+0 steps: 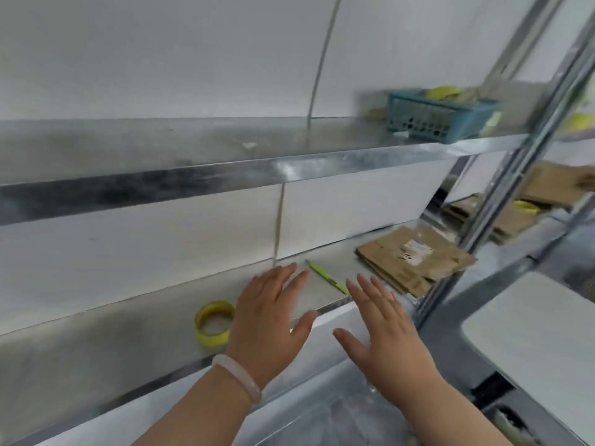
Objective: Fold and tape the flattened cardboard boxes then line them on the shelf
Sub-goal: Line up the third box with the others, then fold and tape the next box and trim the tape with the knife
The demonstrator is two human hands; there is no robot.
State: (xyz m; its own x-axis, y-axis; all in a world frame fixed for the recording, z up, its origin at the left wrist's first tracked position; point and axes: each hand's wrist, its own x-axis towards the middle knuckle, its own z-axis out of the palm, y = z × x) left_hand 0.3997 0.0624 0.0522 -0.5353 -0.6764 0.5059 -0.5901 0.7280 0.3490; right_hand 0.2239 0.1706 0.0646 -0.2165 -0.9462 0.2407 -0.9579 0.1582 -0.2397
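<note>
The blue basket (441,115) is blurred, its yellow contents unclear; the flattened cardboard boxes' (399,272) label (417,249) is unreadable.

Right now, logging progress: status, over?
Both empty: left hand open, right hand open. Flattened brown cardboard boxes stacked on metal shelf, unfolded. Slim green tool on shelf between the hands.

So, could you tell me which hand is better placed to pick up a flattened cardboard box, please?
Probably the right hand: it hovers open, nearer the stack of flattened brown cardboard boxes at the right end of the metal shelf. The left hand, also open, is farther, beside the yellow tape roll.
</note>
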